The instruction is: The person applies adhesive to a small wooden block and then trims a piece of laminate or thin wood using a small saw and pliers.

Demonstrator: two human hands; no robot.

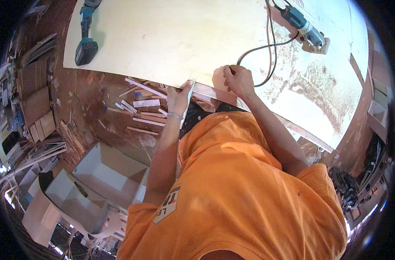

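Note:
At the near edge of a large pale board point(162, 39), my left hand point(178, 102) is closed on a narrow white strip point(188, 99). The strip's top end meets the board's edge, and its lower part runs down beside my wrist. My right hand point(240, 81) is closed in a fist-like pinch just over the board near that same edge. What its fingers hold, if anything, is hidden. A black cord point(249, 51) loops right behind this hand. It leads to a teal and silver trim router point(308, 30) on the board's far right.
A teal cordless power tool point(85, 43) lies at the board's far left. Brown dust point(310, 86) covers the right part. Below, wood offcuts point(146, 103) litter the brown floor. Open white cabinet boxes point(110, 164) stand at lower left, cardboard point(35, 102) at far left.

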